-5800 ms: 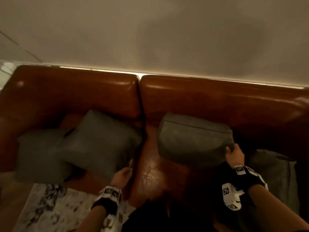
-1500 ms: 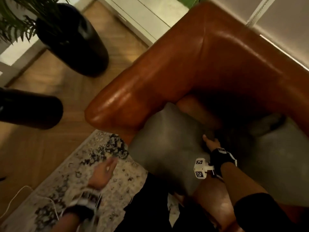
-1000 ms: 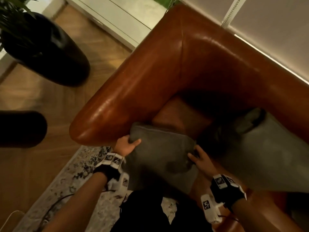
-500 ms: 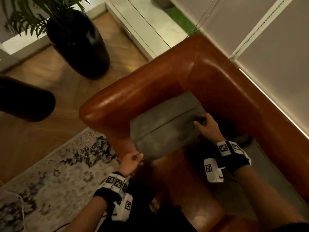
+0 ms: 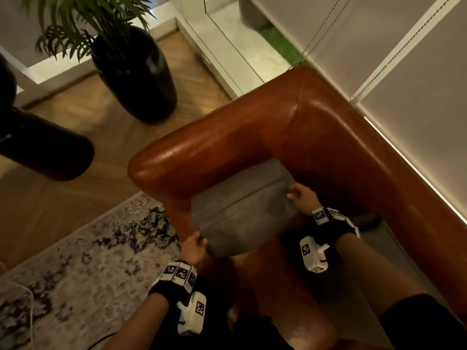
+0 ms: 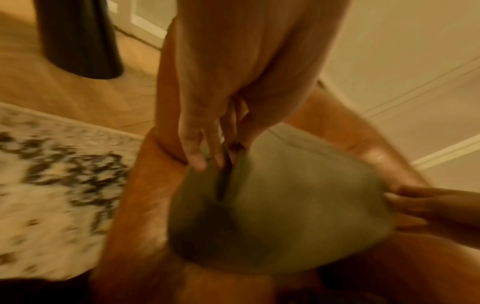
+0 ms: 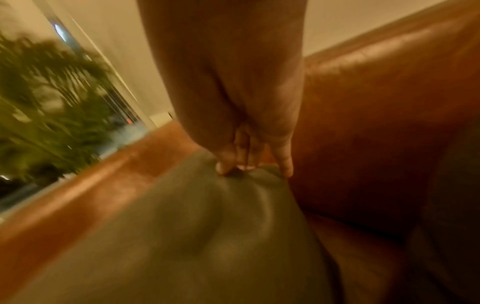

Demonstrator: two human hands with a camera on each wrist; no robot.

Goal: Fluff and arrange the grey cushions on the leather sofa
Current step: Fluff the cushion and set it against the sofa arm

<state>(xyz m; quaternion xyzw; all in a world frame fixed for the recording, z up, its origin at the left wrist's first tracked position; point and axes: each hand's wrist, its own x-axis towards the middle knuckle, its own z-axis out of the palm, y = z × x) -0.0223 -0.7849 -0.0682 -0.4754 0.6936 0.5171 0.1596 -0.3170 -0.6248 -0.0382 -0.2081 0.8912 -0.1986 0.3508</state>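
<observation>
I've got the sofa (image 5: 316, 137) corner in front of me and the grey cushion (image 5: 242, 210) standing against the armrest — now I want it seated square, so I press evenly from both ends and let the filling puff up top. My left hand (image 5: 193, 250) grips the near corner, my right hand (image 5: 302, 199) pinches the far one. Half a second back it sat a touch further out — I've nudged it snug.

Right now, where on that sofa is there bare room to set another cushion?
Bare leather seat lies in front of the grey cushion, between the person's arms. The corner by the armrest is crowded: cushion, left hand, right hand.
</observation>
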